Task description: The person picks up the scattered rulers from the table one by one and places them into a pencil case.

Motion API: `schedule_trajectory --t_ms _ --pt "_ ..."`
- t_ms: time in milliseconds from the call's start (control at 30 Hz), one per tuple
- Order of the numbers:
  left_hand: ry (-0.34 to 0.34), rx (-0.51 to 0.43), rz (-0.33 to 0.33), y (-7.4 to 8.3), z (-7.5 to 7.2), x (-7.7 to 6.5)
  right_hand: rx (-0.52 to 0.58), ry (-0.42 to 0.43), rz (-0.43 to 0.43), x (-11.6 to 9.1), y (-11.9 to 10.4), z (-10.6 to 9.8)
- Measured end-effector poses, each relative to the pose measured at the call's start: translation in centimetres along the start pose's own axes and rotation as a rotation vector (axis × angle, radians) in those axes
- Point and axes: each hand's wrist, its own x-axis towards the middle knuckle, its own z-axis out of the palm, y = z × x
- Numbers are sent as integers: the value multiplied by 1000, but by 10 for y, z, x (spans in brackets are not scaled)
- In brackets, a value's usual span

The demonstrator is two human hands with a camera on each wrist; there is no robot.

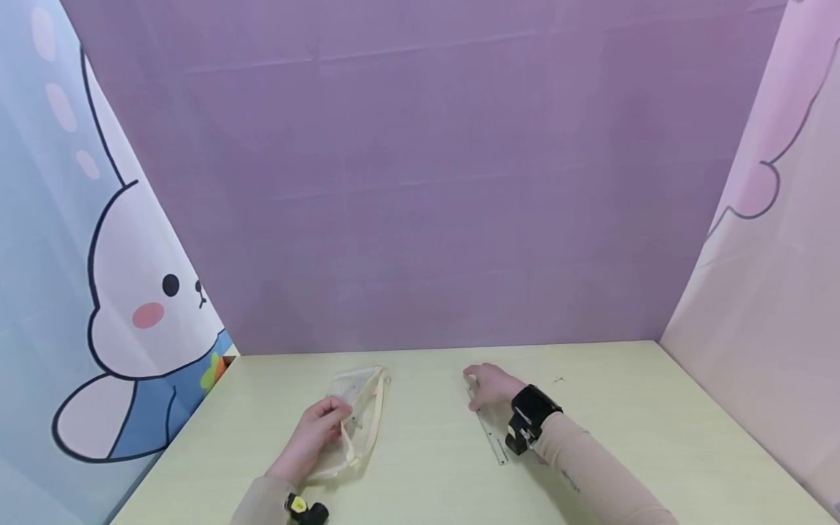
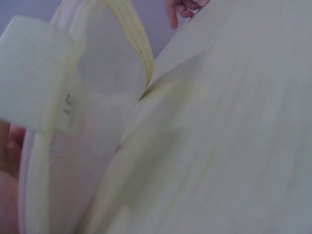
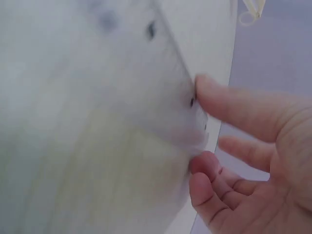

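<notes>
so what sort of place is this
Probably a small screened-off table setup, perhaps for filming: a creased purple backdrop rises behind the pale table, and a cartoon-print sheet closes off the left side.

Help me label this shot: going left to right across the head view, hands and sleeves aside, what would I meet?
Rabbit-print hanging → translucent pouch with pale-yellow trim → clear strip → black wrist device → pale pink hanging.
</notes>
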Motion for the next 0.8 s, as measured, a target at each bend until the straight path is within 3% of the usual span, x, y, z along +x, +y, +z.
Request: schedule_trajectory --t_ms 333,800 --pt "-16 -13 8 -1 0 -1 17 25 0 -2 -8 3" --pt "-25 -30 10 0 -1 -2 139 29 26 -2 -5 6"
